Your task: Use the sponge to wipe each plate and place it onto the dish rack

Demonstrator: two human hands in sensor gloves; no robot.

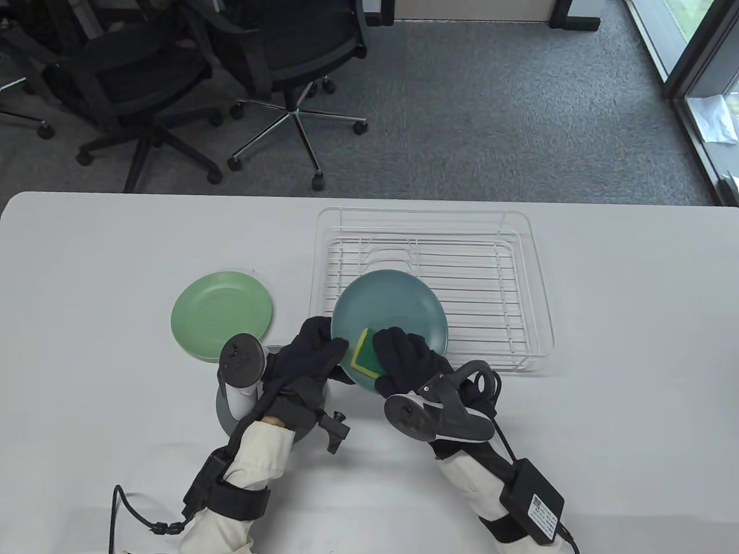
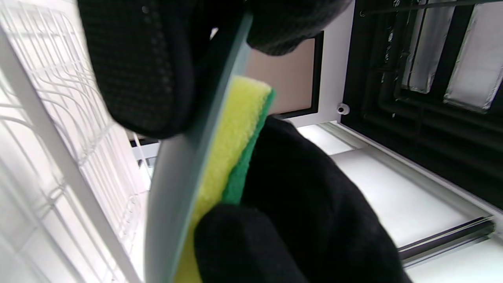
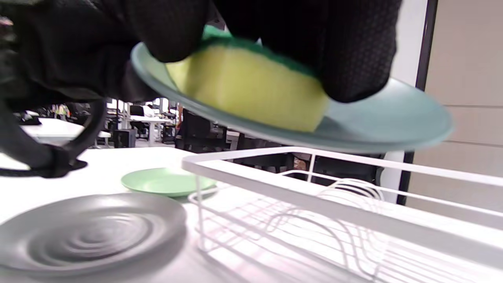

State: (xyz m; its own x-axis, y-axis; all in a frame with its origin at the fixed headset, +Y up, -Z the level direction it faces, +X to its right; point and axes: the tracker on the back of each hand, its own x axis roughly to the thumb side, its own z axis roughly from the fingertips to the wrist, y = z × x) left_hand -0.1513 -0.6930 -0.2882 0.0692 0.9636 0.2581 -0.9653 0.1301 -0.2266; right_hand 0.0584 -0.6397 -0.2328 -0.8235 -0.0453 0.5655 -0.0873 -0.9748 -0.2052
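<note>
A teal plate is held in the air over the near left corner of the white wire dish rack. My left hand grips its near left rim. My right hand presses a yellow and green sponge onto the plate's face, fingers curled over the sponge on the teal plate. A light green plate lies on the table left of the rack. A grey plate lies near it, mostly hidden under my left wrist in the table view.
The rack holds nothing on its wires. Office chairs stand on the carpet beyond the table's far edge. A cable and a black box hang from my right forearm.
</note>
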